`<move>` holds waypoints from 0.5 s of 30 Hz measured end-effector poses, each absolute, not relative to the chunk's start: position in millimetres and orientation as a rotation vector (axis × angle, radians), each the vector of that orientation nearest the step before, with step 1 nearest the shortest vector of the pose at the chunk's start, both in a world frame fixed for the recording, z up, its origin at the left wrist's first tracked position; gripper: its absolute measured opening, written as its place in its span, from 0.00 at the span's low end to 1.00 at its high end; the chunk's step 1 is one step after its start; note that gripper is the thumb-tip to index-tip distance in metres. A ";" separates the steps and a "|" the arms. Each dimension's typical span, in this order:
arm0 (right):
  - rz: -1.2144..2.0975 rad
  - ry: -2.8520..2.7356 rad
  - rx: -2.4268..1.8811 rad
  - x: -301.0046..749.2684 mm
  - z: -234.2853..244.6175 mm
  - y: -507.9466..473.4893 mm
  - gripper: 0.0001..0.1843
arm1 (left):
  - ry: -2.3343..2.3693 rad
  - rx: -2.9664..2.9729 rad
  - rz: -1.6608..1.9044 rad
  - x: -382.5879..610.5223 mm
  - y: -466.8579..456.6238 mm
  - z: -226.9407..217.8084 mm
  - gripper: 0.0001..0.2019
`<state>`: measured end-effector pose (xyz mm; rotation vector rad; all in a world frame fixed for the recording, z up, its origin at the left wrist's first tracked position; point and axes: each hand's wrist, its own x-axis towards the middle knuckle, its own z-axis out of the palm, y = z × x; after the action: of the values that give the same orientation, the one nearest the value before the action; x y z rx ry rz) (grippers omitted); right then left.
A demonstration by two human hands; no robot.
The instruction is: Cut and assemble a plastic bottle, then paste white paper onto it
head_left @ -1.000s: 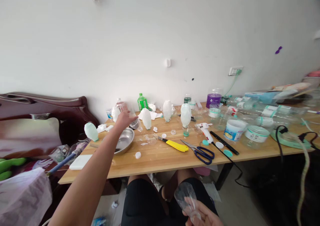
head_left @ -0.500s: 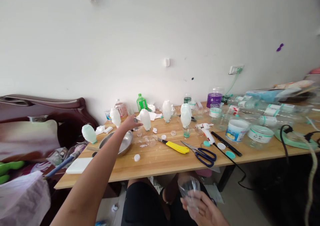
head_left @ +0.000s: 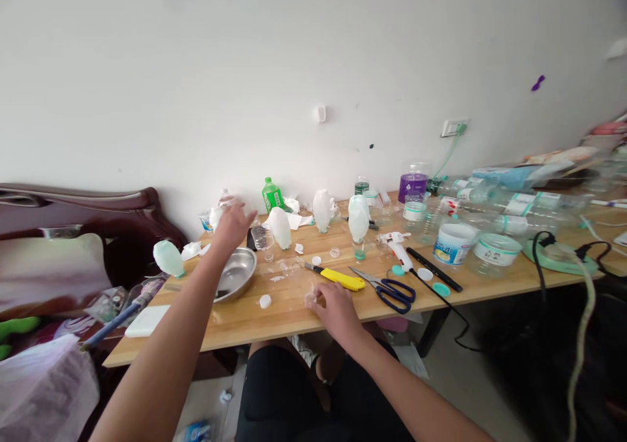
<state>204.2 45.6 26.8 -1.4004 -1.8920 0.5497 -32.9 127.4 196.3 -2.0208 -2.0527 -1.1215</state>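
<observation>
My left hand (head_left: 234, 223) reaches over the metal bowl (head_left: 240, 275) to the back left, fingers apart and holding nothing I can see. It partly covers a white-coated bottle (head_left: 214, 219) and a bottle behind it. Just right of that hand stands a clear cut bottle piece (head_left: 264, 241), beside another white-coated bottle (head_left: 281, 228). At the table's front my right hand (head_left: 337, 308) pinches a clear plastic cup-like piece (head_left: 310, 297), whose outline is faint against the wood. The yellow utility knife (head_left: 343, 279) lies just behind these fingers, with dark blue-handled scissors (head_left: 392, 292) to the right.
More white-coated bottles (head_left: 322, 211) stand along the table. A hot glue gun (head_left: 399, 249), a black rod (head_left: 434, 269) and several caps lie at the right. Beyond are plastic tubs (head_left: 453, 243), lying clear bottles (head_left: 519, 223) and a power strip (head_left: 558, 259). A green bottle (head_left: 272, 196) stands near the wall.
My right hand has come up from above my lap to the table's front with the clear plastic piece. My left hand has moved left, away from the white-coated bottle, uncovering the clear cut piece.
</observation>
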 end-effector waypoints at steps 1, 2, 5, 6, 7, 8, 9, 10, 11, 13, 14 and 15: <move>0.556 -1.884 -1.409 201.9 23.8 48.4 0.03 | -1.985 -1.993 -1.213 -23.5 105.7 194.2 0.22; 0.563 -1.873 -1.413 200.2 20.6 50.4 0.03 | -1.925 -1.971 -1.293 -12.5 81.9 187.1 0.23; 0.578 -1.838 -1.396 199.3 13.1 50.9 0.06 | -1.665 -1.932 -1.910 25.4 13.3 138.6 0.17; 0.580 -1.825 -1.385 201.7 12.2 49.1 0.07 | -1.676 -1.937 -2.074 37.0 -3.6 117.1 0.16; 0.580 -1.810 -1.371 206.1 12.4 46.2 0.08 | -1.741 -1.955 -2.178 47.0 -15.8 95.5 0.18; 0.576 -1.791 -1.357 213.1 13.7 42.3 0.10 | -1.823 -1.971 -2.246 55.0 -23.0 75.4 0.20; 0.566 -1.768 -1.345 222.8 16.2 37.6 0.11 | -1.909 -1.961 -2.291 61.1 -25.3 58.1 0.23; 0.548 -1.738 -1.339 235.1 19.7 32.0 0.12 | -1.974 -1.940 -2.305 65.6 -23.4 44.1 0.26; 0.524 -1.703 -1.338 249.9 24.0 25.7 0.13 | -2.027 -1.925 -2.283 68.9 -17.9 33.6 0.29; 0.458 -1.607 -1.373 284.4 32.6 11.1 0.15 | -2.085 -1.934 -2.178 73.7 0.0 21.3 0.35; 0.428 -1.554 -1.401 302.9 35.9 2.9 0.17 | -2.093 -1.955 -2.130 75.8 10.7 18.1 0.38; 0.398 -1.491 -1.438 321.2 38.0 -5.8 0.18 | -2.090 -1.982 -2.099 77.9 21.2 16.0 0.40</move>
<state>321.2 -5.8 38.0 -1.4381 -1.4910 0.3983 77.9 21.2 16.0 -1.9816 -2.0901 -2.0988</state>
